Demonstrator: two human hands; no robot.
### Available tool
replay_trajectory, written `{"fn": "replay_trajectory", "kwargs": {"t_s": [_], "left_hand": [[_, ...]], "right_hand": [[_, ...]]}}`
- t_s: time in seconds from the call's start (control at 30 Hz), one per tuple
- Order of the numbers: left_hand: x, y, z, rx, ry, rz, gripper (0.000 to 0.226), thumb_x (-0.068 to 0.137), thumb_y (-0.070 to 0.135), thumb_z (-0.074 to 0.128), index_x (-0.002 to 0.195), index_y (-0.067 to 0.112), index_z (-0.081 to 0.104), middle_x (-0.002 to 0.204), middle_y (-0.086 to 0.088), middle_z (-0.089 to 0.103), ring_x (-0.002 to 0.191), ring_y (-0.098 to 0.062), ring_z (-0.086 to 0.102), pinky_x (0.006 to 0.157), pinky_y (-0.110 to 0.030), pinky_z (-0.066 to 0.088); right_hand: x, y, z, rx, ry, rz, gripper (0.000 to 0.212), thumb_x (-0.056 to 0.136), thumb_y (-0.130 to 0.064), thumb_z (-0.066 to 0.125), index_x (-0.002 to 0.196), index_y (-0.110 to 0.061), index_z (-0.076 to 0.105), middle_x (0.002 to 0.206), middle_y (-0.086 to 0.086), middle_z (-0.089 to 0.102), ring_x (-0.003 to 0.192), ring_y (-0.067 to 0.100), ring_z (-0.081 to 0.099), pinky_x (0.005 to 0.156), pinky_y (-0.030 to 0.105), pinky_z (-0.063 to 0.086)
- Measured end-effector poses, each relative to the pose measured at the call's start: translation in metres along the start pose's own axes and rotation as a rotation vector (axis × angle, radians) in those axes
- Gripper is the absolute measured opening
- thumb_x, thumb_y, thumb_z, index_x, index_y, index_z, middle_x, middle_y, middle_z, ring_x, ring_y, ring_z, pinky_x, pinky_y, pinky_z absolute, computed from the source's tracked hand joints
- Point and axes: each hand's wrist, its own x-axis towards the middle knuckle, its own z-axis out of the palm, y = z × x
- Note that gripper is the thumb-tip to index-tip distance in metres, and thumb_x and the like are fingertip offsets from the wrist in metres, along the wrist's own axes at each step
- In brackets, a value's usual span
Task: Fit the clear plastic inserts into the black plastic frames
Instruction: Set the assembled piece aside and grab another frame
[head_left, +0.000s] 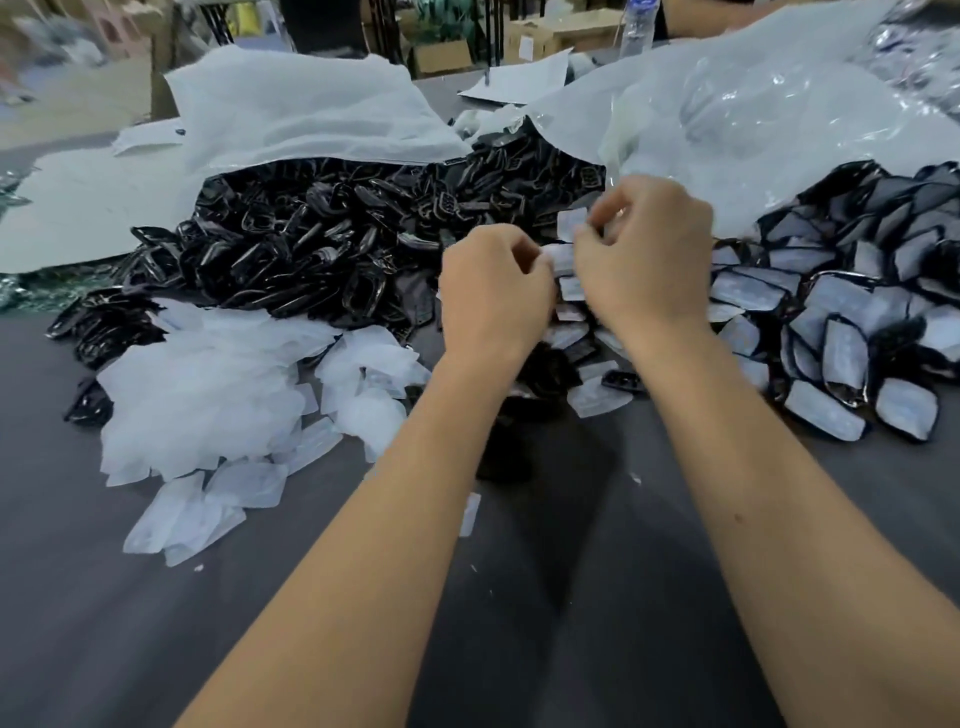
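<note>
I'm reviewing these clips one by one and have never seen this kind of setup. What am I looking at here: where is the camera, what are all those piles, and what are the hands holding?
There is no machine here. One camera sits on the person's head and looks down along both bare arms. The left hand and right hand meet over a dark table and together pinch a small clear insert; whether a frame is behind it is hidden. To the left lies a heap of empty black frames spilling from a white bag, with loose clear inserts in front. To the right are frames already fitted with inserts.
</note>
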Motion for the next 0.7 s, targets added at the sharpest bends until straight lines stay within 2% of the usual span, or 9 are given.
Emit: {"fn": "replay_trajectory", "kwargs": {"t_s": [0.07, 0.17, 0.27, 0.33, 0.4, 0.5, 0.57, 0.63, 0.7], "left_hand": [[-0.003, -0.014, -0.019, 0.049, 0.025, -0.001, 0.011, 0.090, 0.022, 0.072, 0.088, 0.016, 0.081, 0.080, 0.005, 0.072, 0.079, -0.012, 0.063, 0.072, -0.022, 0.042], [-0.007, -0.034, -0.050, 0.146, 0.057, -0.006, 0.011, 0.089, 0.018, 0.070, 0.086, 0.015, 0.080, 0.078, 0.007, 0.069, 0.080, -0.013, 0.063, 0.072, -0.023, 0.040], [-0.012, -0.059, -0.080, 0.256, 0.114, -0.009, 0.015, 0.086, 0.010, 0.064, 0.084, 0.013, 0.078, 0.083, 0.002, 0.072, 0.088, -0.021, 0.064, 0.086, -0.032, 0.046], [-0.017, -0.079, -0.097, 0.318, 0.132, -0.058, 0.019, 0.087, 0.008, 0.062, 0.091, 0.014, 0.079, 0.097, -0.005, 0.071, 0.100, -0.028, 0.063, 0.093, -0.037, 0.047], [-0.023, -0.094, -0.105, 0.322, 0.149, -0.098, 0.023, 0.086, 0.003, 0.060, 0.098, 0.011, 0.078, 0.107, -0.009, 0.069, 0.106, -0.029, 0.061, 0.092, -0.031, 0.043], [-0.028, -0.101, -0.104, 0.261, 0.192, -0.056, 0.029, 0.084, -0.005, 0.057, 0.101, 0.007, 0.076, 0.105, -0.001, 0.061, 0.097, -0.016, 0.056, 0.084, -0.019, 0.037], [-0.028, -0.102, -0.101, 0.230, 0.198, -0.031, 0.030, 0.084, -0.007, 0.054, 0.101, 0.007, 0.075, 0.104, 0.000, 0.058, 0.093, -0.012, 0.054, 0.081, -0.018, 0.039], [-0.027, -0.106, -0.100, 0.200, 0.194, -0.025, 0.031, 0.085, -0.008, 0.053, 0.102, 0.007, 0.074, 0.105, -0.004, 0.061, 0.092, -0.015, 0.058, 0.080, -0.019, 0.042], [-0.026, -0.108, -0.097, 0.173, 0.184, -0.020, 0.033, 0.086, -0.009, 0.052, 0.105, 0.007, 0.074, 0.107, -0.007, 0.064, 0.094, -0.018, 0.060, 0.083, -0.024, 0.047]], "right_hand": [[-0.008, -0.015, 0.017, 0.014, -0.135, -0.085, 0.006, 0.090, -0.019, 0.070, 0.084, -0.018, 0.073, 0.074, -0.005, 0.064, 0.082, 0.020, 0.068, 0.083, 0.029, 0.053], [-0.014, -0.030, 0.040, -0.026, -0.346, -0.151, 0.006, 0.088, -0.019, 0.070, 0.084, -0.020, 0.074, 0.083, -0.001, 0.071, 0.087, 0.020, 0.068, 0.077, 0.028, 0.052], [-0.018, -0.043, 0.059, -0.046, -0.466, -0.226, 0.007, 0.089, -0.016, 0.070, 0.091, -0.020, 0.075, 0.090, 0.002, 0.072, 0.089, 0.022, 0.067, 0.078, 0.032, 0.055], [-0.022, -0.053, 0.071, -0.036, -0.518, -0.295, 0.016, 0.089, -0.012, 0.070, 0.102, -0.020, 0.074, 0.099, 0.005, 0.072, 0.097, 0.025, 0.066, 0.085, 0.035, 0.055], [-0.028, -0.061, 0.085, -0.119, -0.555, -0.439, 0.037, 0.090, -0.009, 0.066, 0.124, -0.023, 0.067, 0.119, 0.007, 0.065, 0.116, 0.028, 0.054, 0.096, 0.035, 0.048], [-0.037, -0.070, 0.099, -0.219, -0.628, -0.567, 0.058, 0.093, -0.004, 0.059, 0.145, -0.029, 0.055, 0.146, 0.004, 0.048, 0.141, 0.030, 0.029, 0.104, 0.046, 0.040], [-0.038, -0.071, 0.104, -0.190, -0.614, -0.561, 0.048, 0.094, -0.005, 0.061, 0.134, -0.031, 0.064, 0.142, -0.002, 0.052, 0.143, 0.027, 0.030, 0.105, 0.047, 0.037], [-0.037, -0.067, 0.105, -0.136, -0.557, -0.547, 0.033, 0.092, -0.006, 0.063, 0.113, -0.029, 0.073, 0.126, -0.004, 0.061, 0.133, 0.026, 0.040, 0.103, 0.048, 0.041], [-0.034, -0.061, 0.104, -0.070, -0.541, -0.537, 0.024, 0.090, -0.007, 0.066, 0.102, -0.026, 0.076, 0.117, -0.002, 0.066, 0.123, 0.027, 0.047, 0.099, 0.049, 0.044]]}}
